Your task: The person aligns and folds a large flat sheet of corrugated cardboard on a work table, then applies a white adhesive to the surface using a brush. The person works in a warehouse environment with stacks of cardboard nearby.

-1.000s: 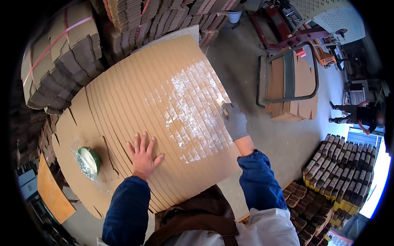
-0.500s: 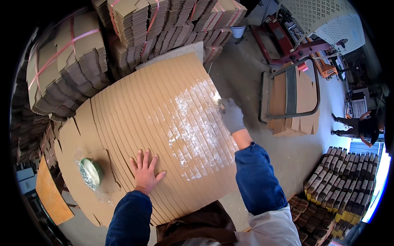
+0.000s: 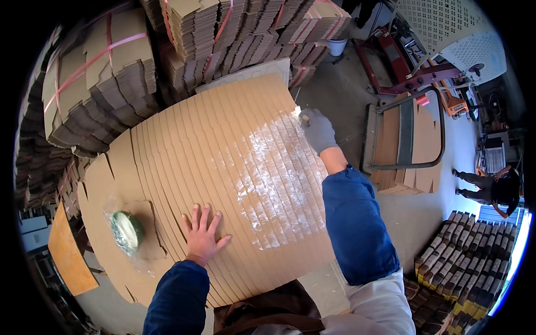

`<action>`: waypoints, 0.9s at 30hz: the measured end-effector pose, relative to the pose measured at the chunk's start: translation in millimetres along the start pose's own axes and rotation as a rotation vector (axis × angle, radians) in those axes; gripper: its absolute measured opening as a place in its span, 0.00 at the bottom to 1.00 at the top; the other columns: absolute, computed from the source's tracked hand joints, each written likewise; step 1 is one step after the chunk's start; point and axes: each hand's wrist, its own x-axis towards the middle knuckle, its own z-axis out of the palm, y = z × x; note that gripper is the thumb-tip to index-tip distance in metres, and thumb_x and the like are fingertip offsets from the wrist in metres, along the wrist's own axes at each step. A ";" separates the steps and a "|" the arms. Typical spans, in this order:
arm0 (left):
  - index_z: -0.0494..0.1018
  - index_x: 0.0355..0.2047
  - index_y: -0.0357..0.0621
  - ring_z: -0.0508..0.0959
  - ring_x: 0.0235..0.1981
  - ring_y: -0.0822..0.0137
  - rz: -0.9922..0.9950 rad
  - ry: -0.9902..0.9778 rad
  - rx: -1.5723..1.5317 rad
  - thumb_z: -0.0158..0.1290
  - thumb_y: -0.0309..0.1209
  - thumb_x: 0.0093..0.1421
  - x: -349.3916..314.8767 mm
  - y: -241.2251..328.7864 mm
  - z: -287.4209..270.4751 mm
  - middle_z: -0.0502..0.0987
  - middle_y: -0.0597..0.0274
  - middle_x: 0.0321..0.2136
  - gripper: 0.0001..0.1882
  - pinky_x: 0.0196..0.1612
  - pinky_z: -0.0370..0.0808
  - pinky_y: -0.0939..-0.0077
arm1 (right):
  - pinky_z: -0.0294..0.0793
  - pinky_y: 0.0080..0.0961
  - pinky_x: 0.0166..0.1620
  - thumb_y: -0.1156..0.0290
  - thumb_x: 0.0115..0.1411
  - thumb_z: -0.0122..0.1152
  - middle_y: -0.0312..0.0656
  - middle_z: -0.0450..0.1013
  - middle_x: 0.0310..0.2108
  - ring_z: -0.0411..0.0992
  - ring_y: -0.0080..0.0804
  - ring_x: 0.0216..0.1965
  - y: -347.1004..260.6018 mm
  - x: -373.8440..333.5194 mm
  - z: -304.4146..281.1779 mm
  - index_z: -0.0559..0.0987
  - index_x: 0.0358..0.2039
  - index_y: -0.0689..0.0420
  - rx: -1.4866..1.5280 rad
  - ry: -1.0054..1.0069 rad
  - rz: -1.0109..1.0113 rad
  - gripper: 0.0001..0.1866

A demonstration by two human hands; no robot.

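Note:
Overlapping cardboard sheets [image 3: 184, 151] lie fanned out in front of me, with a shiny white smear [image 3: 279, 173], like wet glue, across their right-hand strips. Bare and spread flat, my left hand [image 3: 204, 237] presses on the strips left of the smear. My right hand [image 3: 318, 131], in a grey glove, is closed around what looks like a small brush [image 3: 297, 113] with a white-coated tip, at the far right edge of the sheets. Its handle is mostly hidden by the fingers. A green bowl [image 3: 127, 231] lined with clear plastic holds white paste at the left.
Strapped cardboard stacks [image 3: 106, 72] rise along the far left and back. To the right stands a trolley [image 3: 402, 134] loaded with cardboard. Beyond are a red machine frame [image 3: 391, 61], bundled stacks [image 3: 463, 251] and another person [image 3: 491, 187]. A white bucket [image 3: 336, 47] sits on the floor.
My right hand has moved away from me along the right edge of the sheets with the brush. My left hand stays flat on the cardboard. The whole view has shifted slightly.

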 end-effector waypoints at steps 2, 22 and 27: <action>0.71 0.62 0.58 0.49 0.73 0.43 0.000 -0.003 0.005 0.60 0.63 0.52 0.3 0.3 -0.1 0.56 0.54 0.71 0.41 0.67 0.44 0.23 | 0.77 0.47 0.47 0.64 0.62 0.59 0.51 0.76 0.44 0.77 0.55 0.43 6.6 17.6 -9.9 0.80 0.44 0.50 -0.039 0.010 0.052 0.11; 0.69 0.64 0.58 0.48 0.73 0.43 -0.001 -0.020 -0.014 0.59 0.62 0.53 0.3 0.9 -4.8 0.56 0.55 0.71 0.41 0.68 0.42 0.24 | 0.76 0.48 0.49 0.57 0.62 0.59 0.55 0.79 0.43 0.76 0.58 0.46 -1.1 53.2 -22.1 0.81 0.42 0.56 0.004 -0.145 -0.005 0.16; 0.67 0.65 0.55 0.46 0.74 0.43 -0.016 -0.037 -0.009 0.61 0.59 0.53 -3.5 -1.6 -3.9 0.54 0.52 0.71 0.42 0.69 0.41 0.26 | 0.76 0.49 0.47 0.56 0.65 0.55 0.55 0.80 0.38 0.77 0.58 0.43 -19.8 15.3 -24.1 0.81 0.38 0.55 0.151 -0.084 0.005 0.16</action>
